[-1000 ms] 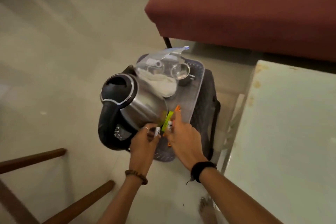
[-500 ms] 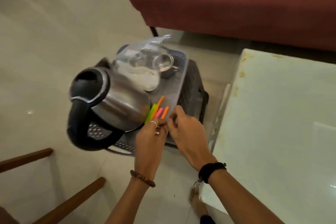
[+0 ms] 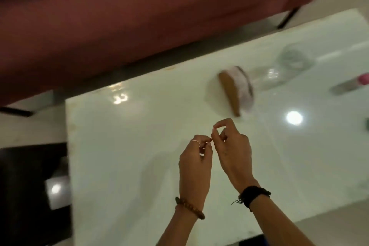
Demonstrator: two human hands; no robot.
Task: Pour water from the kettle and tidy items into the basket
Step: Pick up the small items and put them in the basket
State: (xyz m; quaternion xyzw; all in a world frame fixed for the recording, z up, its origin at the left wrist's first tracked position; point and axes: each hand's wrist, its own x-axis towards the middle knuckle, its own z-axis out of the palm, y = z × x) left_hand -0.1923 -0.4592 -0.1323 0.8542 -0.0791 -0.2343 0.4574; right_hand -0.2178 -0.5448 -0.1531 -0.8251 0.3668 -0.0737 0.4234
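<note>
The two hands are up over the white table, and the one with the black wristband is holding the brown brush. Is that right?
Not quite. In the head view both hands are over the white table, but the right hand with the black wristband is not holding the brown brush. The brush lies on the table beyond the hands, apart from them. The left hand does not touch it either.

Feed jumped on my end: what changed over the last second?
The view swung from the basket with the kettle to the white glossy table. The left hand and right hand came up over it, no longer at the coloured sticks. Both stay close together, fingers curled.
</note>
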